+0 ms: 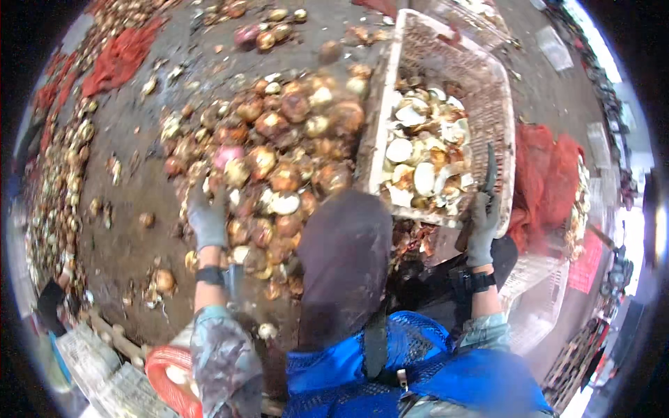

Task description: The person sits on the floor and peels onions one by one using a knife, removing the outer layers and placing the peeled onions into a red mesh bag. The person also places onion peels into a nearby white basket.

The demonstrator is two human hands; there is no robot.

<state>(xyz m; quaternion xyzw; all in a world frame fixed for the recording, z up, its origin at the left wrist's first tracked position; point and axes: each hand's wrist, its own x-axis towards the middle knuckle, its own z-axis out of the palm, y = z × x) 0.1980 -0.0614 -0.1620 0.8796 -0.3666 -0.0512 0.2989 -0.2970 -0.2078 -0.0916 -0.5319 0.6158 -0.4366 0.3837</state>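
Observation:
My left hand (207, 218), in a grey glove, reaches the near left side of a heap of onions (272, 125) on the floor. Its fingers touch the onions there, but blur hides whether they grip one. In my right hand (482, 227), also gloved, is a knife with a dark, curved blade (490, 170) pointing away from me. That hand is at the near right corner of a dirty white plastic crate (384, 99). Inside the crate lie pale peeled or cut onion pieces (423, 177) and brown skins.
Red mesh sacking (543, 177) lies right of the crate, with another white crate (538, 303) nearer me. More red mesh (125, 57) and a long band of onions (57, 193) are at the left. A few loose onions (164, 280) and scraps dot the floor.

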